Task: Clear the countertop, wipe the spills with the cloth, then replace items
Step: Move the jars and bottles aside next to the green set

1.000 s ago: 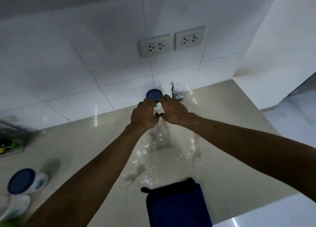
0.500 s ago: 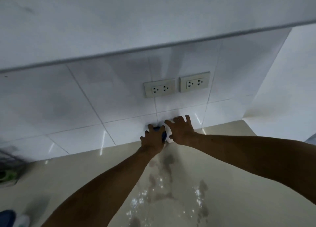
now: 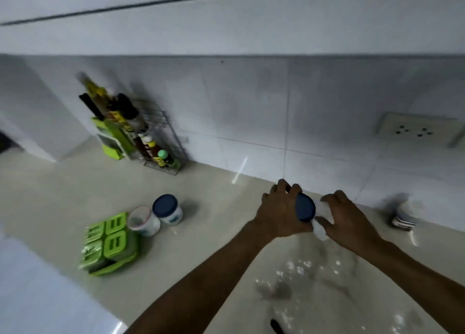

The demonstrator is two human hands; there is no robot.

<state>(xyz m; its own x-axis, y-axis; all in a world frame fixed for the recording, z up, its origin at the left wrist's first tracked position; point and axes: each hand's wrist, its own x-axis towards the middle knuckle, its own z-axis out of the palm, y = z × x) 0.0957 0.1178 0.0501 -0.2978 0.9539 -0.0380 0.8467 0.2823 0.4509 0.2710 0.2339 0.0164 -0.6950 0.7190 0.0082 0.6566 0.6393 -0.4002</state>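
Note:
My left hand [image 3: 279,209] grips a jar with a dark blue lid [image 3: 305,207], held above the beige countertop [image 3: 214,253] close to the tiled wall. My right hand [image 3: 348,220] wraps a white container [image 3: 320,230] right beside it. Wet spills [image 3: 299,278] with dark blotches spread over the counter below both hands. A dark corner of the cloth [image 3: 276,326] shows at the bottom edge. On the left stand a white jar with a blue lid [image 3: 168,209] and a white cup with a red rim [image 3: 143,221].
A green multi-compartment box [image 3: 108,245] lies at the counter's left. A wire rack of bottles [image 3: 153,142] and a green holder [image 3: 113,137] stand against the wall. A blurred small container [image 3: 403,216] sits at the right, below a wall socket [image 3: 412,131].
The view has swung left, bringing the rack, green box and jars into sight. Both hands have lifted the blue-lidded jar and white container away from the wall.

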